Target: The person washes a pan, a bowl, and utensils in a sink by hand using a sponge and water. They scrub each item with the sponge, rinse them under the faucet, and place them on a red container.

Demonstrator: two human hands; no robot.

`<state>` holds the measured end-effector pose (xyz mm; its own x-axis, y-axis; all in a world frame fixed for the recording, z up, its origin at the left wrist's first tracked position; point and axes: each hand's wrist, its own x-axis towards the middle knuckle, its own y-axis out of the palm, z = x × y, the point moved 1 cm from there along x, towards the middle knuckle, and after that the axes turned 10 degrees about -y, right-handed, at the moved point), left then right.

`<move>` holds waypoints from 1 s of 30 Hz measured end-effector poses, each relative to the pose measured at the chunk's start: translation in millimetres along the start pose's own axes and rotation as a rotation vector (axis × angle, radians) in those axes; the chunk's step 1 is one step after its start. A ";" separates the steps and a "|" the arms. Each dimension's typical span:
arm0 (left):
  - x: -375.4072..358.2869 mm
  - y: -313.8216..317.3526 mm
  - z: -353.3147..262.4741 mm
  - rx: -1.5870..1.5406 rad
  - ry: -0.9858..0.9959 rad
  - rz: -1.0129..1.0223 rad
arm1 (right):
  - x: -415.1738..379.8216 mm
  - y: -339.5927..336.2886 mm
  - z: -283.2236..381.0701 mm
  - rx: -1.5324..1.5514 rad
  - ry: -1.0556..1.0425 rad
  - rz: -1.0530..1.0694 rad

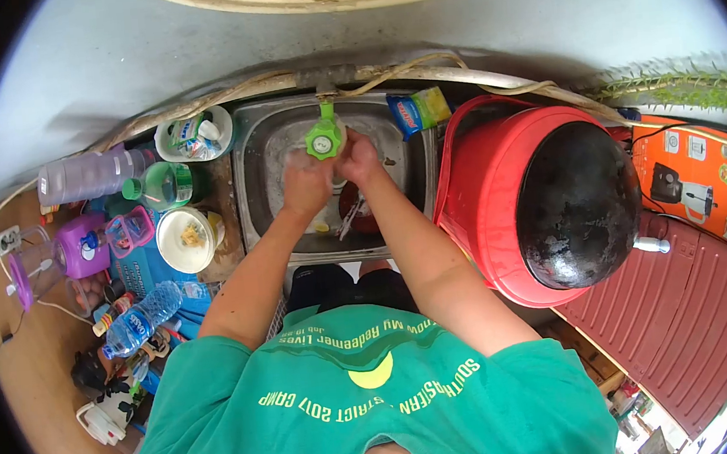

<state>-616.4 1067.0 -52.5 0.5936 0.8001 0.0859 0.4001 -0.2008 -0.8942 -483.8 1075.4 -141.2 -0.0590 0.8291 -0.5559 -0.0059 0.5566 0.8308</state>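
Both hands meet over the metal sink [253,180], right beneath the green tap [322,140]. My left hand [306,180] is smeared by motion, its fingers blurred beside the tap head. Curled fingers show on my right hand [359,158], closed at the tap's right side; I cannot tell what lies between the hands, as the tap covers part of it. Below the hands, a reddish-brown thing [356,200] sits in the basin with shiny metal cutlery [348,221]. A small yellow piece [322,227] lies near the basin's front.
Right of the sink stands a large red bucket [486,190] with a blackened pot [582,203] on it. A blue-and-yellow packet [419,111] rests on the sink's rim. At left are a white tub [185,241], a green bottle [165,185] and a water bottle [142,318].
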 end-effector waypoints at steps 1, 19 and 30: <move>-0.9 -3.2 3.5 0.012 -0.041 -0.172 | 2.2 -2.8 -1.3 0.027 -0.038 0.007; 10.2 198.0 63.4 -0.003 -0.344 0.183 | -183.6 123.3 -66.3 -1.092 -0.416 0.692; 75.1 113.2 -10.2 0.600 0.092 0.401 | -193.0 136.0 -56.8 -1.362 -0.909 0.748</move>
<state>-519.5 1098.6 -142.7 0.6809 0.6740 -0.2865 -0.2970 -0.1035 -0.9493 -529.8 988.0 80.7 0.0725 0.8859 0.4581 -0.9968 0.0489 0.0632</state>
